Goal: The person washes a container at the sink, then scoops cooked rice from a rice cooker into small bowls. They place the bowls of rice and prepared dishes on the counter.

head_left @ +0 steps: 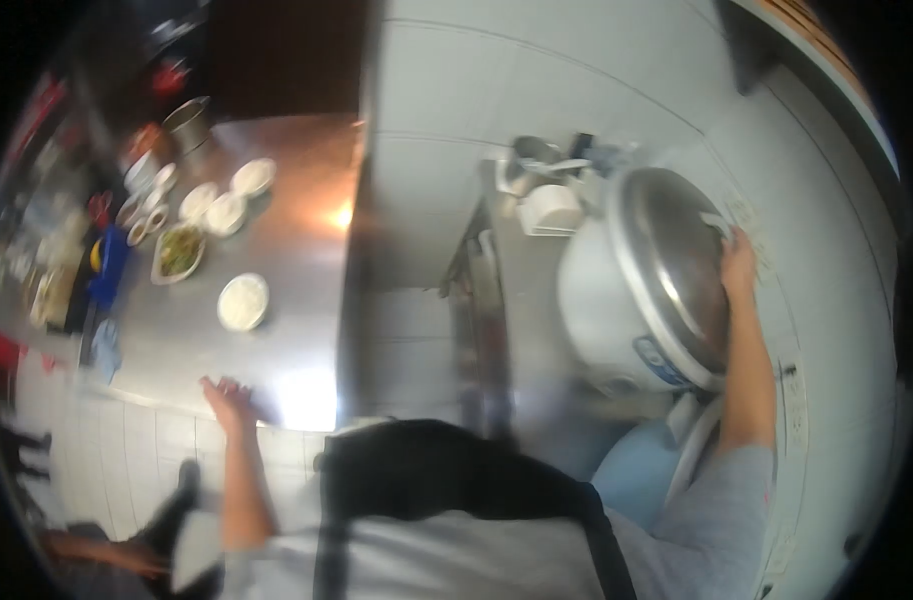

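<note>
My right hand [739, 265] grips the handle at the top of the metal lid [667, 255] on a large white rice cooker [592, 290]. The lid sits on the cooker's rim, and the inside of the cooker is hidden. My left hand [232, 397] is at the front edge of the steel table [297, 260], its fingers apart and nothing held. Ahead of that hand stands a white bowl [243, 302] with white contents. Farther back is a bowl of green food [180, 250].
Several white bowls [227, 213] and a metal container [188, 122] stand toward the table's back. Beside the cooker, a white container [550, 210] rests on a side counter. A light-blue bin [632, 465] is below the cooker. Another person's arm [102, 548] shows at lower left.
</note>
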The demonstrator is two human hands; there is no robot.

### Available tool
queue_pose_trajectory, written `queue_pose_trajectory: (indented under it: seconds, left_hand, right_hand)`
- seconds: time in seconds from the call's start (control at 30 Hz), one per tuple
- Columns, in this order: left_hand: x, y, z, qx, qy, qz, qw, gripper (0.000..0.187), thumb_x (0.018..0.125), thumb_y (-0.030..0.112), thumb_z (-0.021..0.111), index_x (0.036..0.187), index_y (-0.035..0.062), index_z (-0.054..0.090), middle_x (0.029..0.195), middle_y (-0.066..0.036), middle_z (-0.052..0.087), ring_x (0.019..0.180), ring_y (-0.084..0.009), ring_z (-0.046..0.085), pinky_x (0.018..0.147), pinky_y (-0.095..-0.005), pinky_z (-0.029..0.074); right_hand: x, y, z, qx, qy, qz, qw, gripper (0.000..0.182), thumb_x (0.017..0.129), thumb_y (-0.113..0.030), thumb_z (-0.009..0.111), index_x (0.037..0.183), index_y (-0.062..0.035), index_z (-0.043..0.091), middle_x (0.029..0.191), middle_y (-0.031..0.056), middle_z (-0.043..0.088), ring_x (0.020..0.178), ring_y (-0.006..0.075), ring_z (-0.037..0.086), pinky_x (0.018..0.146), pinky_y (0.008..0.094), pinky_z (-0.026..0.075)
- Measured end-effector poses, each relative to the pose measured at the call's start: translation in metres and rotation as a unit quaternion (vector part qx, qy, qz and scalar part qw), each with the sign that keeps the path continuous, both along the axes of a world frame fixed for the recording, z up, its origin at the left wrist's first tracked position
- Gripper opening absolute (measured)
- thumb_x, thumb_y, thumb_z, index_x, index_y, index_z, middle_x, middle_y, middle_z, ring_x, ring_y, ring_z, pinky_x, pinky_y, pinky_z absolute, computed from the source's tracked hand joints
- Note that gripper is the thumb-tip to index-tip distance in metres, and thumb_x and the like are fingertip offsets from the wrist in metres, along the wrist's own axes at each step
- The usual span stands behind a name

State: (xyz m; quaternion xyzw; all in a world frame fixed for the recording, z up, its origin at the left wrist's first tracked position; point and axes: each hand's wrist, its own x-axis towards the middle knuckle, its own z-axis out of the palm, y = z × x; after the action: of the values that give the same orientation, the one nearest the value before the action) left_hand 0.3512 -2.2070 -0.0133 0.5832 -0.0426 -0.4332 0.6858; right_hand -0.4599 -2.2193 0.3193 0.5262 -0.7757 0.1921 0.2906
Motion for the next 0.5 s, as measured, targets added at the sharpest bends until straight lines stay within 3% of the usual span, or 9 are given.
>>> queue_pose_trajectory:
  seconds: [0.07,0.1,0.17,0.2,0.27,0.37,0.43,0.5]
  left_hand:
    - [0.011,0.032,-0.012,-0.001,-0.042,-0.014,0.999,0.067,0.089,0.056,0.041,0.139,0.0150,0.023,0.122,-0.017,0.043,0.104,-0.0299,0.049,0.084,-0.0439,0.046]
    - [0.010,0.041,-0.005,0.014,-0.017,-0.017,1.000,0.056,0.091,0.053,0.042,0.133,0.0170,0.032,0.105,-0.009,0.050,0.082,-0.0185,0.053,0.067,-0.0322,0.048]
    - [0.006,0.065,0.002,-0.015,-0.063,-0.111,0.992,0.050,0.093,0.048,0.039,0.127,0.0111,0.042,0.087,-0.006,0.057,0.075,-0.0167,0.056,0.066,-0.0299,0.047]
    - [0.010,0.072,-0.003,-0.023,-0.069,-0.177,0.982,0.047,0.094,0.045,0.038,0.122,0.0086,0.048,0.081,-0.005,0.058,0.072,-0.0156,0.057,0.066,-0.0287,0.047]
    - [0.015,0.090,0.011,-0.008,-0.170,-0.307,0.936,0.043,0.094,0.041,0.040,0.111,0.0050,0.058,0.075,-0.004,0.059,0.066,-0.0130,0.056,0.064,-0.0277,0.048]
    - [0.033,0.122,0.000,0.068,-0.229,-0.402,0.884,0.031,0.090,0.030,0.053,0.105,0.0035,0.062,0.080,-0.006,0.062,0.070,-0.0133,0.058,0.063,-0.0288,0.048]
    - [0.063,0.147,-0.035,0.134,-0.362,-0.468,0.795,0.038,0.086,0.037,0.057,0.106,0.0041,0.062,0.088,-0.011,0.066,0.077,-0.0182,0.062,0.068,-0.0316,0.050]
    - [0.097,0.178,-0.064,0.217,-0.402,-0.502,0.735,0.044,0.085,0.043,0.055,0.108,0.0055,0.061,0.092,-0.016,0.065,0.084,-0.0287,0.063,0.078,-0.0373,0.049]
  right_hand:
    - [-0.015,-0.010,-0.007,0.036,0.008,-0.019,0.999,0.038,0.086,-0.014,0.055,0.120,0.0028,0.051,0.119,0.0230,0.055,0.113,0.0369,0.050,0.096,0.0392,0.039]
    - [-0.042,-0.013,-0.014,0.031,-0.017,0.010,0.999,0.040,0.088,-0.022,0.054,0.122,-0.0006,0.050,0.121,0.0227,0.054,0.113,0.0374,0.050,0.095,0.0405,0.039]
    - [-0.088,-0.022,-0.020,-0.007,0.096,0.018,0.995,0.043,0.088,-0.027,0.057,0.123,-0.0033,0.050,0.119,0.0186,0.055,0.111,0.0338,0.051,0.094,0.0395,0.040]
    - [-0.083,-0.020,-0.014,-0.062,0.056,0.059,0.995,0.042,0.089,-0.030,0.055,0.123,-0.0047,0.051,0.118,0.0163,0.055,0.109,0.0302,0.052,0.093,0.0383,0.041]
    - [-0.047,-0.018,0.004,-0.119,0.090,0.061,0.987,0.041,0.092,-0.031,0.052,0.124,-0.0062,0.052,0.118,0.0149,0.056,0.108,0.0274,0.053,0.092,0.0370,0.042]
    - [0.074,-0.017,0.026,-0.113,-0.133,0.152,0.973,0.039,0.093,-0.031,0.050,0.123,-0.0069,0.054,0.116,0.0116,0.058,0.105,0.0224,0.055,0.091,0.0341,0.042]
    - [0.137,-0.029,0.027,-0.123,-0.292,0.237,0.919,0.038,0.094,-0.031,0.050,0.122,-0.0074,0.055,0.106,0.0064,0.061,0.094,0.0162,0.057,0.086,0.0286,0.042]
    - [0.173,-0.039,0.021,-0.051,-0.211,0.282,0.935,0.032,0.095,-0.024,0.049,0.120,-0.0050,0.055,0.100,0.0025,0.057,0.079,0.0129,0.053,0.074,0.0248,0.043]
